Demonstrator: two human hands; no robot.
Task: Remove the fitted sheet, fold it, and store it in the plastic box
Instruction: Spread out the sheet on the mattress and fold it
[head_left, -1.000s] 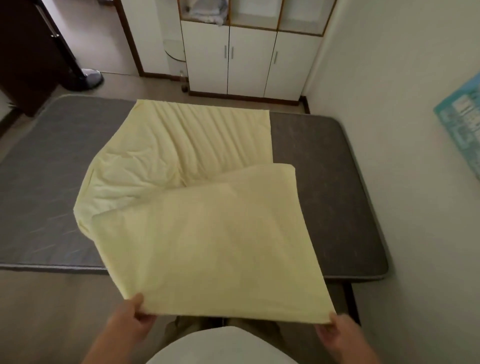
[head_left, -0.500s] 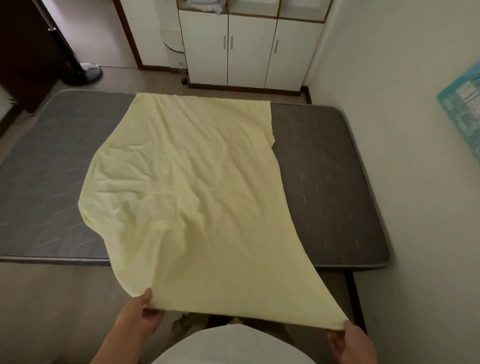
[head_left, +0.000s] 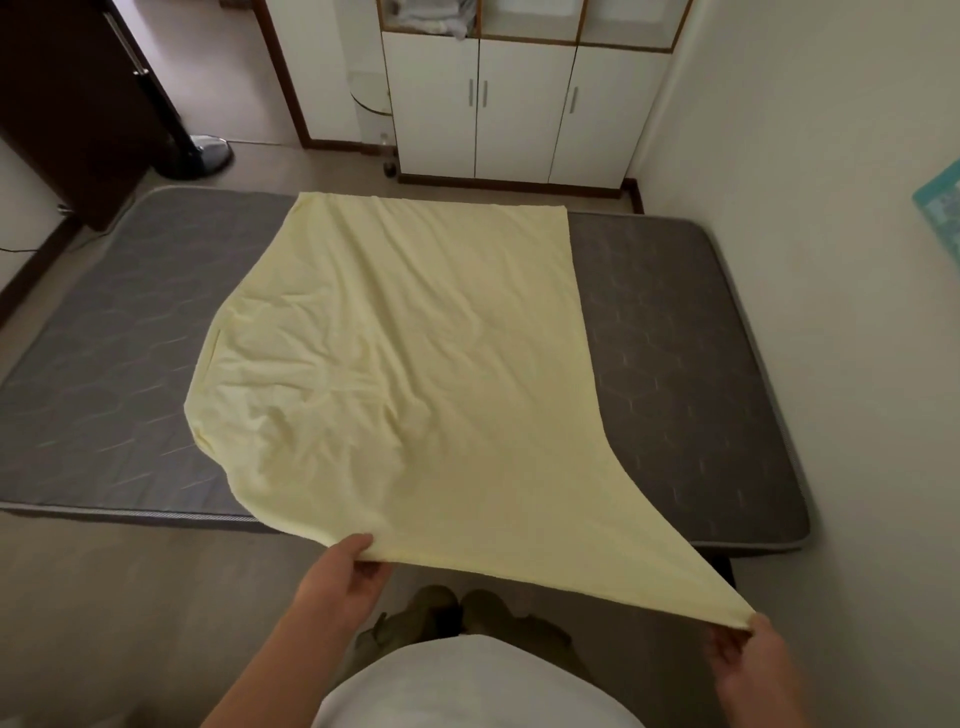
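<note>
A grey mattress (head_left: 675, 364) lies before a white cabinet (head_left: 519, 130), a teal poster (head_left: 943, 208) on the wall (head_left: 779, 130).

— What lies on the grey mattress (head_left: 675, 364)?
— A pale yellow sheet (head_left: 415, 364), rumpled, spread across the middle from the far edge to beyond the near edge. The quilted surface shows on both sides, left and right.

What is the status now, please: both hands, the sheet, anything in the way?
Left hand and right hand each pinch a near corner. Yellow sheet spread on grey mattress, near edge lifted. Nothing on it; plastic box not in view.
</note>
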